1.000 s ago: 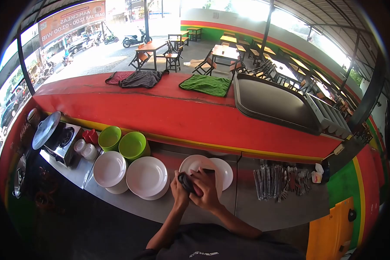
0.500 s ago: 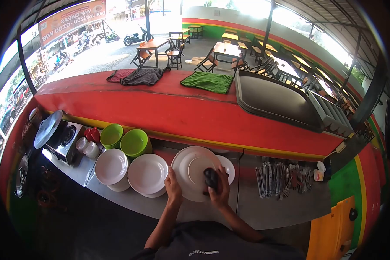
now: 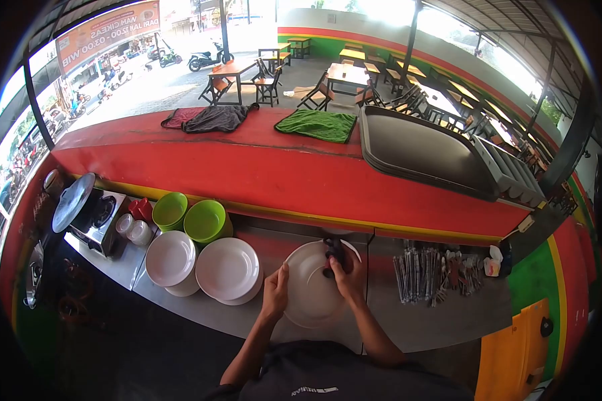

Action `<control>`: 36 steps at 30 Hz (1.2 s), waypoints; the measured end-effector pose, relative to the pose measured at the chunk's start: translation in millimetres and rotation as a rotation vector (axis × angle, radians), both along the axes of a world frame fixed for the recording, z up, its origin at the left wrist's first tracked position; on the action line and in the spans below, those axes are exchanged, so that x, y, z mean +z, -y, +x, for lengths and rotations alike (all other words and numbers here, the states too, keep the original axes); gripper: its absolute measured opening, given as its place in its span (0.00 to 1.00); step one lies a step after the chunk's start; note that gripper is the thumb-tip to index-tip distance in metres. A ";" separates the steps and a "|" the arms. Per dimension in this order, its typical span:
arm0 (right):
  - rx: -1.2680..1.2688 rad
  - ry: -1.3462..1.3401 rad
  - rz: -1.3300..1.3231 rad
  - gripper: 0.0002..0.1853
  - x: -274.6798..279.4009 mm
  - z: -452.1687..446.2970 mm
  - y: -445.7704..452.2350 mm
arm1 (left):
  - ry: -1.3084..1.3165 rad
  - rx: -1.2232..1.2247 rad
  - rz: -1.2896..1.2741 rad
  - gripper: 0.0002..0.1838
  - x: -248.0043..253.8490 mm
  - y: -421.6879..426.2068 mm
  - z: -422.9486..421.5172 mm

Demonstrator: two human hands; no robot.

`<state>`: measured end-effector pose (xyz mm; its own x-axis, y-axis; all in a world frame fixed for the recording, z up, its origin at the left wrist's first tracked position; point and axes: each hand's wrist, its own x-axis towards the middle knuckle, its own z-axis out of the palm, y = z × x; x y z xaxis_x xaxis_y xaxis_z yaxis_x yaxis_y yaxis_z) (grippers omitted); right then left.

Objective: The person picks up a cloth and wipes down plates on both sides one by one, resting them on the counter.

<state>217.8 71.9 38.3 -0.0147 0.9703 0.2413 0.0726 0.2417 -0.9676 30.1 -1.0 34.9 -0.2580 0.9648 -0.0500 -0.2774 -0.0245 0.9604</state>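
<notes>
A large white plate (image 3: 309, 304) is in front of me above the steel counter, blurred a little by motion. My left hand (image 3: 275, 290) grips its left edge, thumb up along the rim. In my right hand (image 3: 348, 275) is a dark, bunched cloth (image 3: 335, 254), pressed on the plate's upper right part. Left of my hands stand two stacks of white plates, the nearer stack (image 3: 228, 269) and the farther stack (image 3: 171, 259). Behind them are green bowls (image 3: 205, 220), stacked.
Wrapped cutlery (image 3: 418, 275) and loose spoons and forks lie on the right of the counter (image 3: 381, 321). At the far left are a stove (image 3: 100, 217) and red cups (image 3: 140, 209). Along the red ledge lie a green cloth (image 3: 316, 125), dark cloths and stacked trays (image 3: 425, 150).
The plate has come down and turned, moving right, and both hands have moved with it. My right hand has slid the dark cloth up towards the plate's far edge.
</notes>
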 end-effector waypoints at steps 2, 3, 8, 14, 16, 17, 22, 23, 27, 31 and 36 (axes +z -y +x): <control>0.003 0.105 0.097 0.29 12.5 -5.7 5.2 | 0.015 0.006 0.011 0.26 11.9 2.8 3.1; 0.005 0.158 0.146 0.30 19.6 -8.8 9.6 | 0.019 0.006 0.003 0.26 12.7 3.6 3.2; 0.077 0.340 0.380 0.34 33.5 -23.3 30.2 | 0.013 0.028 -0.014 0.25 13.2 5.2 8.6; 0.189 0.435 0.485 0.38 28.0 -29.4 58.5 | 0.028 0.149 0.024 0.24 0.2 -1.4 8.8; 0.258 0.388 0.498 0.38 19.0 -26.7 57.5 | 0.032 0.142 0.010 0.24 -2.6 -0.7 3.5; 0.274 0.372 0.479 0.38 17.7 -24.7 58.7 | 0.034 0.137 0.004 0.24 -4.6 -1.1 1.5; 0.161 0.317 0.416 0.38 4.9 -14.0 53.2 | 0.012 0.166 0.042 0.25 -6.2 -3.3 5.6; 0.114 0.305 0.392 0.38 -2.2 -11.2 51.9 | 0.033 0.161 0.032 0.25 -1.8 -2.7 7.1; -0.100 0.078 0.216 0.36 -18.1 -9.4 47.7 | 0.039 0.148 0.049 0.24 4.5 -5.8 11.1; -0.045 -0.333 -0.289 0.31 -20.3 10.4 41.2 | -0.127 0.056 0.051 0.24 5.3 -3.2 4.7; 0.073 -0.695 -0.398 0.33 -48.9 38.4 25.0 | -0.103 -0.019 0.100 0.25 29.3 1.5 11.7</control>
<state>256.2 46.9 -10.6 -0.0552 0.9879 -0.1450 -0.5805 -0.1499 -0.8004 41.8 -2.6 64.2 -0.2380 0.9686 0.0723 -0.1789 -0.1169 0.9769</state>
